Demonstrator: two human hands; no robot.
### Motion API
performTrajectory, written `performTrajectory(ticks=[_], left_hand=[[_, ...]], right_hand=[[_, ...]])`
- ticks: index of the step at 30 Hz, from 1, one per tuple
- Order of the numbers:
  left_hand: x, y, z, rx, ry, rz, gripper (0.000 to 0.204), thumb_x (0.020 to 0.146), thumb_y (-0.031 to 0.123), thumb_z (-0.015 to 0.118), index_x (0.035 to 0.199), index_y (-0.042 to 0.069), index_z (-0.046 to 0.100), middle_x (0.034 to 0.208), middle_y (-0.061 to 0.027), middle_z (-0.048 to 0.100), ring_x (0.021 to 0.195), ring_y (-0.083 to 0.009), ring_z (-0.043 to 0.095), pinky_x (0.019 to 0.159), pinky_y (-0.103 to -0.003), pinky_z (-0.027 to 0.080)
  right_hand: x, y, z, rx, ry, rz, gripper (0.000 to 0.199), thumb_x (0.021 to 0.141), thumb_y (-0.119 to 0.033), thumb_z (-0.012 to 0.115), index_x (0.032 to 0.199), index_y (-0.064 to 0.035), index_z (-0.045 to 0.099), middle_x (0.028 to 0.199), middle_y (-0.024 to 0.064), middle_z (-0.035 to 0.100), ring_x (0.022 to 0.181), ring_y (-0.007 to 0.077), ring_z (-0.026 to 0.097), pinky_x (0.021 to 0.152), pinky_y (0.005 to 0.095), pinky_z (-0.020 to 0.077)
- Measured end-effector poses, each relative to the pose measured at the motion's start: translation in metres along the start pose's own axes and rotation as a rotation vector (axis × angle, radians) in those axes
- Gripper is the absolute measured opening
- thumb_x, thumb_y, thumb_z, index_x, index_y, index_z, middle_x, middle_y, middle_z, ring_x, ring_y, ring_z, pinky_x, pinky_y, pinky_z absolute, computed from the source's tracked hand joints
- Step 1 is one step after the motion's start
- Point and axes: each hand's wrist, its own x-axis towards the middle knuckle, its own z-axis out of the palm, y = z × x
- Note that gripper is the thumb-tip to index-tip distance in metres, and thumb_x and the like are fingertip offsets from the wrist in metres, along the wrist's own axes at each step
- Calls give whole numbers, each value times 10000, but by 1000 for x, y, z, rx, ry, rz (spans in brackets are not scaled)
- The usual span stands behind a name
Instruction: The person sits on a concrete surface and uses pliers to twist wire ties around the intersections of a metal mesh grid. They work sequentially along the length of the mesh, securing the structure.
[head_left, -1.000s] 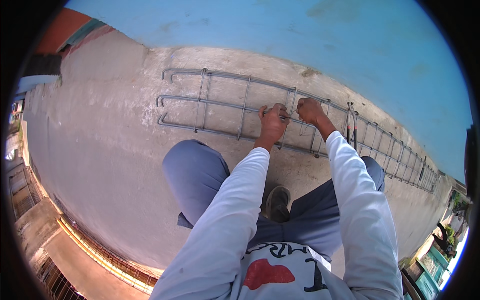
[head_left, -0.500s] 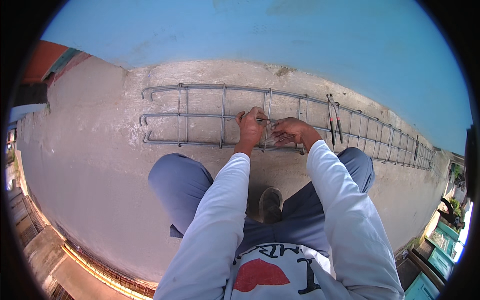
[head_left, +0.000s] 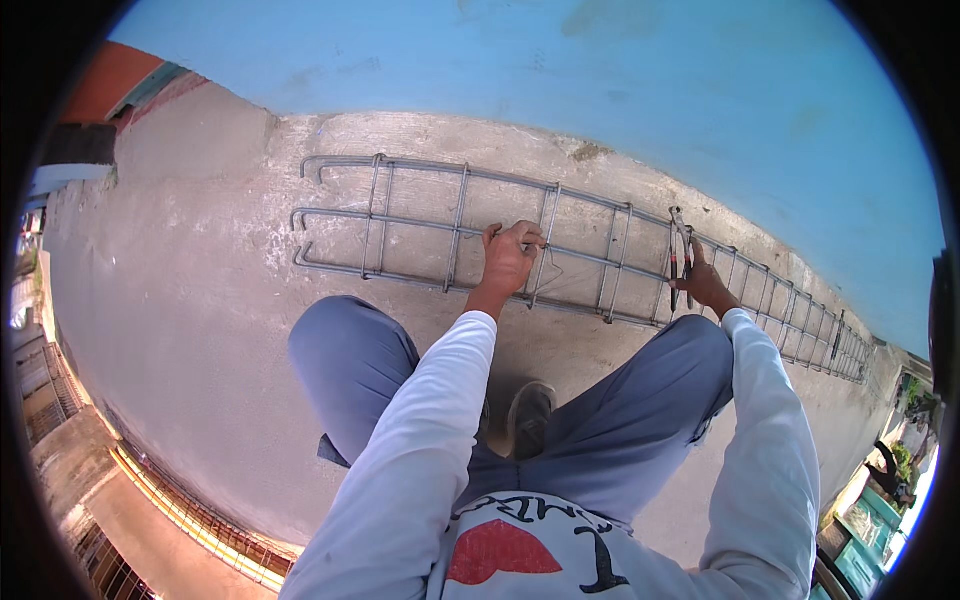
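Head view: your left hand [head_left: 512,255] was curled shut around a thin bent tie wire [head_left: 548,268] at the rebar cage [head_left: 420,225] lying on the rough concrete slab [head_left: 180,300]. Your right hand [head_left: 706,284] clamped steel pincers [head_left: 680,250], upright against the ribbed bars.

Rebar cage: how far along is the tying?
Done: the rebar cage lies assembled on the concrete slab, stirrups spaced along the bars. In hand: the left hand grips a bar by a stirrup where thin tie wire shows; the right hand is at the pincers resting on the cage. Left: which joints are tied is too small to tell.
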Motion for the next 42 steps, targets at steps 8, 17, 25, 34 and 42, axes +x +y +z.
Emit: performTrajectory(ticks=[8, 17, 25, 34, 42], left_hand=[[-18, 19, 40, -305, 261, -540, 200, 861, 80, 670, 1057, 47, 664, 1008, -134, 717, 892, -297, 696, 832, -466, 533], [-37, 57, 48, -1289, -96, -867, 307, 1023, 130, 568, 1311, 40, 509, 1120, -161, 708, 833, -248, 713, 653, -325, 578], [-45, 58, 63, -1225, -22, -835, 351, 1034, 114, 544, 1379, 66, 499, 1048, -144, 719, 720, -200, 697, 588, -300, 527], [-43, 74, 78, -1186, 114, -797, 446, 1012, 63, 529, 1453, 44, 470, 847, -109, 699, 609, -151, 640, 514, -299, 500], [-42, 73, 82, -1282, 188, -816, 443, 990, -13, 524, 1431, -4, 489, 795, -103, 670, 639, -136, 647, 489, -290, 532]], right_hand=[[4, -15, 19, -34, 124, 34, 1034, 793, -133, 715, 1588, -67, 58, 1110, 326, 666, 1024, 504, 661, 930, 527, 520], [-10, -34, -21, 892, 23, 352, 457, 899, -269, 579, 1320, -135, 460, 810, 58, 571, 647, 224, 584, 541, 374, 472], [-55, -159, -99, 395, -366, 6, 250, 945, -192, 585, 1186, -129, 569, 882, 27, 611, 649, 107, 540, 556, 278, 460], [-22, -247, -61, -522, -523, -375, 663, 888, -128, 559, 1529, -95, 395, 1078, 238, 673, 990, 375, 632, 895, 450, 469], [-20, -284, -49, -569, -663, -239, 476, 870, -121, 580, 1343, -86, 552, 900, 167, 653, 835, 303, 600, 795, 444, 469]])
